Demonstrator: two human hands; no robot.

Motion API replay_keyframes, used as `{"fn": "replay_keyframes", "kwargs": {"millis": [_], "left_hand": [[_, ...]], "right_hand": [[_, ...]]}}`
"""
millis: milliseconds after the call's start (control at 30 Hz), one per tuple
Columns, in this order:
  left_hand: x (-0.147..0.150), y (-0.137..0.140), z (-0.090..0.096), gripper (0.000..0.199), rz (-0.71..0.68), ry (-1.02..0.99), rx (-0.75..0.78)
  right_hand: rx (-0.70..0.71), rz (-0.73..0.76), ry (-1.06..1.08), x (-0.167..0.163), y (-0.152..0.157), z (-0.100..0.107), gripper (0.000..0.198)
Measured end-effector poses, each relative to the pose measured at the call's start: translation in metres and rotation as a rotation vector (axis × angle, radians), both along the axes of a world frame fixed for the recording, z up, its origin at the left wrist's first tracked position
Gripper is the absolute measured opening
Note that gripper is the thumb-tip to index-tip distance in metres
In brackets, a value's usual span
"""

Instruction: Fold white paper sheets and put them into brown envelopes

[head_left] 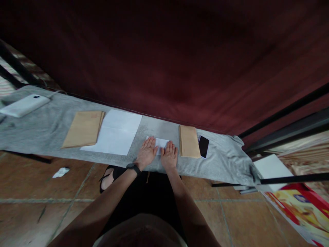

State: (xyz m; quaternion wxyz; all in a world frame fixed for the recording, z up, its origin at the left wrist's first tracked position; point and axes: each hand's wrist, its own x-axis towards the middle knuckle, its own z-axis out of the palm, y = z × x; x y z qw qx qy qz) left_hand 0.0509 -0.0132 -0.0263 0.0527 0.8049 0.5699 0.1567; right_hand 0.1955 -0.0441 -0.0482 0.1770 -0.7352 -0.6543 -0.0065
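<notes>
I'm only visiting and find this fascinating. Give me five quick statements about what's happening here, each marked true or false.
1. The left hand and right hand both touch a small white paper. True.
2. The dark wristband is on the right wrist. False: the dark wristband is on the left.
3. A phone lies beside a brown envelope stack. True.
4. The large white sheet is right of both hands. False: the large white sheet is left of them.
5. The cloth is gray. True.

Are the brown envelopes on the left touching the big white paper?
Touching. The head view shows the left envelopes lying over the left part of the paper, a corner poking out below.
</notes>
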Motion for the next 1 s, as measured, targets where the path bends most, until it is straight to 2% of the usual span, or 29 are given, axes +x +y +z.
{"fn": "replay_keyframes", "kwargs": {"millis": [67, 200, 400, 600, 667, 833, 1000], "left_hand": [[0.005, 0.000, -0.002, 0.062, -0.014, 0.024, -0.028], [0.002, -0.006, -0.010, 0.065, 0.074, 0.030, -0.002], [-0.020, -0.020, -0.017, 0.064, 0.209, 0.009, 0.052], [-0.030, -0.029, -0.020, 0.061, 0.275, -0.031, 0.136], [-0.029, -0.033, -0.017, 0.060, 0.238, -0.042, 0.150], [-0.018, -0.053, -0.011, 0.058, -0.068, -0.008, 0.116], [-0.013, -0.063, -0.007, 0.059, -0.093, 0.038, 0.124]], "right_hand": [[-0.028, -0.006, -0.005, 0.000, 0.001, 0.000, 0.060], [-0.060, -0.005, -0.010, 0.000, 0.002, -0.001, 0.062], [-0.015, -0.003, -0.006, 0.001, 0.001, -0.004, 0.061], [0.003, 0.002, -0.009, 0.000, -0.001, 0.000, 0.061], [0.004, 0.005, -0.007, 0.000, -0.002, 0.001, 0.061], [0.008, 0.020, -0.002, 0.000, -0.003, 0.002, 0.061], [0.055, 0.023, -0.007, 0.002, -0.004, 0.003, 0.059]]}}
